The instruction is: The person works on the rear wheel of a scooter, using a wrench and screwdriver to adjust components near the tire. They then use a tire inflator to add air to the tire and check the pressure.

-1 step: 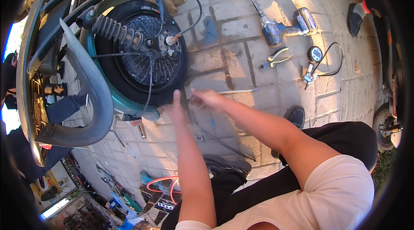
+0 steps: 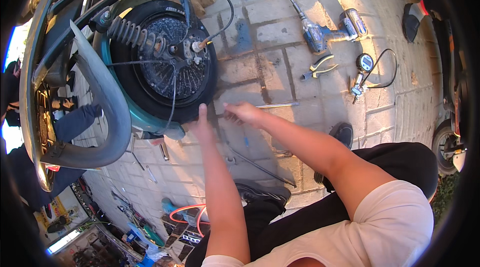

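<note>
Where a dark vehicle frame [image 2: 64, 47] reaches in left of the wheel [image 2: 165, 77], a curved grey bar [image 2: 120, 139] bends beside it and a teal fender [image 2: 138, 119] wraps the wheel's lower left edge. A coiled shock absorber [image 2: 132, 36] lies against the wheel, which sits mounted, its black tyre [image 2: 186, 111] apparently on the rim; the work seems well along, though what remains cannot be told. At the wheel's lower right edge, the left hand [image 2: 200, 129] appears to touch the tyre, thumb raised; its grip is unclear. Just right of the wheel, apart from it and the other hand, the right hand [image 2: 245, 113] has curled fingers, perhaps holding nothing; I cannot tell. Bar and fender crowd the wheel's left. Paving [image 2: 275, 32] on its right offers room, bounded by a thin rod [image 2: 282, 105], then farther away a drill [image 2: 316, 39], pliers [image 2: 313, 73] and a gauge [image 2: 365, 62].
</note>
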Demonstrator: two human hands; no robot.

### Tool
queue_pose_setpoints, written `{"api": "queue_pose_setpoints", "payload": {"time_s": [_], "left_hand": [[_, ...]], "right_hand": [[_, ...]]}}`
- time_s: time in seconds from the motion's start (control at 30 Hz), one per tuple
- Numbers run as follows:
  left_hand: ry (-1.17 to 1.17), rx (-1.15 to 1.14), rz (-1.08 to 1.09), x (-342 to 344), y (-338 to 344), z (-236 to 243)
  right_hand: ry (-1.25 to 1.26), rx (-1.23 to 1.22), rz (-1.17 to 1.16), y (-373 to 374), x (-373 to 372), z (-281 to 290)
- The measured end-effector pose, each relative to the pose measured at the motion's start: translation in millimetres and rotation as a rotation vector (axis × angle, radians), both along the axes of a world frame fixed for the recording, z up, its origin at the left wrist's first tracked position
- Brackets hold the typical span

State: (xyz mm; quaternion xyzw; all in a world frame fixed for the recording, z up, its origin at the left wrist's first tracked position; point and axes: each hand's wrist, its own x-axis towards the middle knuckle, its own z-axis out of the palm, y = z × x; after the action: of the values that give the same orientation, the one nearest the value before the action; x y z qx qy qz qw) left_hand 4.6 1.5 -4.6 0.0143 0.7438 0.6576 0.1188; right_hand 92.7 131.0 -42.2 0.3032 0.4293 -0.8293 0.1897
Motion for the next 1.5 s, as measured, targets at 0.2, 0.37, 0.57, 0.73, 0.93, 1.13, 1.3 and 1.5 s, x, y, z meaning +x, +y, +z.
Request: {"api": "queue_pose_setpoints", "payload": {"time_s": [0.2, 0.37, 0.57, 0.73, 0.93, 1.13, 1.3, 1.5], "left_hand": [[0.116, -0.073, 0.202, 11, -4, 25], [0.032, 0.087, 0.098, 9, 19, 8], [0.181, 0.012, 0.245, 4, 8, 21], [0.144, -0.22, 0.221, 0, 3, 25], [0.092, -0.094, 0.114, -10, -5, 19], [0.038, -0.098, 0.101, -8, -7, 32], [0.081, -0.063, 0.121, -9, -4, 36], [0.114, -0.01, 0.078, -11, -7, 29]], "right_hand": [[0.312, 1.204, 0.682, 28, 34, -5], [0.293, 1.571, 0.736, 31, 63, -4], [0.39, 1.626, 0.709, 64, 77, -22], [0.451, 1.47, 0.754, 76, 77, -19], [0.512, 1.016, 0.357, 62, 98, 48], [0.387, 0.849, 0.247, 35, 85, 79], [0.38, 0.814, 0.181, 20, 81, 73], [0.359, 0.857, 0.087, -1, 66, 64]]}}
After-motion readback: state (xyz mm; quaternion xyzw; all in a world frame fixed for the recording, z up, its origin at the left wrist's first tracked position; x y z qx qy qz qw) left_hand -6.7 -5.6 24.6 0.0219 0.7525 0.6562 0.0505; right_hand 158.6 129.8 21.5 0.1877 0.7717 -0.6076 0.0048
